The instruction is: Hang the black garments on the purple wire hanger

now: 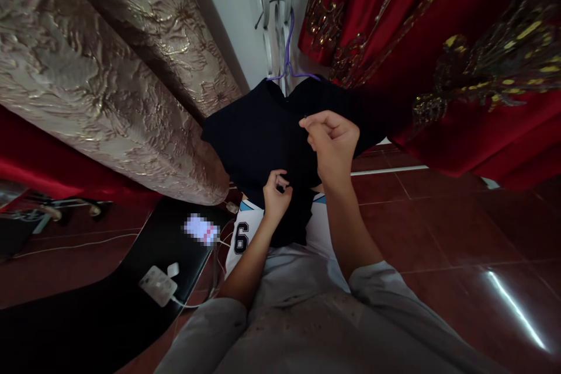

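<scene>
A dark navy garment (pixel 249 128), which looks like a top, hangs in front of me from a purple hanger (pixel 288 58). Its lower part reaches down over my lap. My left hand (pixel 277 196) is at the lower part of the garment, fingers curled and closed on the dark cloth. Higher up and to the right, my right hand (pixel 333 137) is raised in front of the garment. Its thumb and forefinger are pinched together; whatever is at their tips is too small to make out.
Metal rack parts (pixel 276 6) stand behind the hanger. Embroidered beige cloth (pixel 131 70) hangs left, red sequinned cloth (pixel 438 70) right. A black seat (pixel 131 280) carries a lit phone (pixel 201 229), another phone (pixel 158 286) with a cable, and a small white case (pixel 173 269).
</scene>
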`<state>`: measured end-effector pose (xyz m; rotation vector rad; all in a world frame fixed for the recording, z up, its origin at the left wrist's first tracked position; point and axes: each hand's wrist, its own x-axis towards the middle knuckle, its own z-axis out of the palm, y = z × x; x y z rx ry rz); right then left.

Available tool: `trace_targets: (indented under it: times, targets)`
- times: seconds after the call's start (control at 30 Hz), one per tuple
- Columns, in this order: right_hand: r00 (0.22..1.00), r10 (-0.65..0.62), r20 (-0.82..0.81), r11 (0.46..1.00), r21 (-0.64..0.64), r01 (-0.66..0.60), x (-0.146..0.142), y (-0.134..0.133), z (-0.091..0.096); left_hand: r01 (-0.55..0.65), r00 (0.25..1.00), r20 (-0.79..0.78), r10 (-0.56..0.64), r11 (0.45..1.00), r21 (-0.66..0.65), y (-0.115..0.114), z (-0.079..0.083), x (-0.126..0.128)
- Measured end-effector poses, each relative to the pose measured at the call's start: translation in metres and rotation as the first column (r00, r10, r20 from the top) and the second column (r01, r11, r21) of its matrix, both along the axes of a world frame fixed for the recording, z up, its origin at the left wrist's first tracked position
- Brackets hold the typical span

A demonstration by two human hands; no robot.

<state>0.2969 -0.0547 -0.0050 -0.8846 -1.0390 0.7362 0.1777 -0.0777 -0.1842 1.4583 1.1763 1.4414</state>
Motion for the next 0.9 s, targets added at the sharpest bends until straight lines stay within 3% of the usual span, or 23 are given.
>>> trace_targets:
  times: [0.2,0.3,0.37,0.47,0.57,0.67,0.77,0.9]
  targets:
    - [1.000,0.004,0.006,0.998,0.064,-0.004,-0.007,0.000,0.008,-0.024,1.000,-0.013,0.024,1.000,0.006,0.005,0.007,-0.003]
    - [1.000,-0.004,0.027,0.996,0.085,0.002,-0.006,0.001,0.008,0.069,0.995,-0.077,-0.069,0.998,-0.003,0.005,0.023,-0.006]
    - [1.000,0.002,0.027,0.996,0.085,-0.004,-0.004,0.001,0.006,0.144,0.984,-0.110,-0.138,0.988,0.053,0.005,0.042,-0.007]
    - [1.000,0.019,0.025,0.996,0.085,-0.021,-0.002,0.002,0.004,0.155,0.986,-0.102,-0.132,0.952,0.263,0.011,0.086,-0.006]
    - [0.998,0.036,0.043,0.995,0.086,-0.039,-0.004,0.001,0.005,0.061,0.998,-0.049,-0.042,0.864,0.500,0.028,0.134,-0.005]
    - [0.996,0.036,0.078,0.996,0.080,-0.043,-0.006,-0.001,0.007,0.058,0.996,-0.084,-0.007,0.782,0.620,0.047,0.169,-0.004]
    - [0.996,0.011,0.090,0.996,0.087,-0.019,-0.007,0.000,0.007,0.099,0.991,-0.129,-0.021,0.768,0.633,0.058,0.183,-0.005]
    - [0.997,-0.035,0.066,0.998,0.054,0.032,-0.010,0.002,0.003,0.143,0.985,-0.157,-0.068,0.829,0.540,0.059,0.184,-0.010]
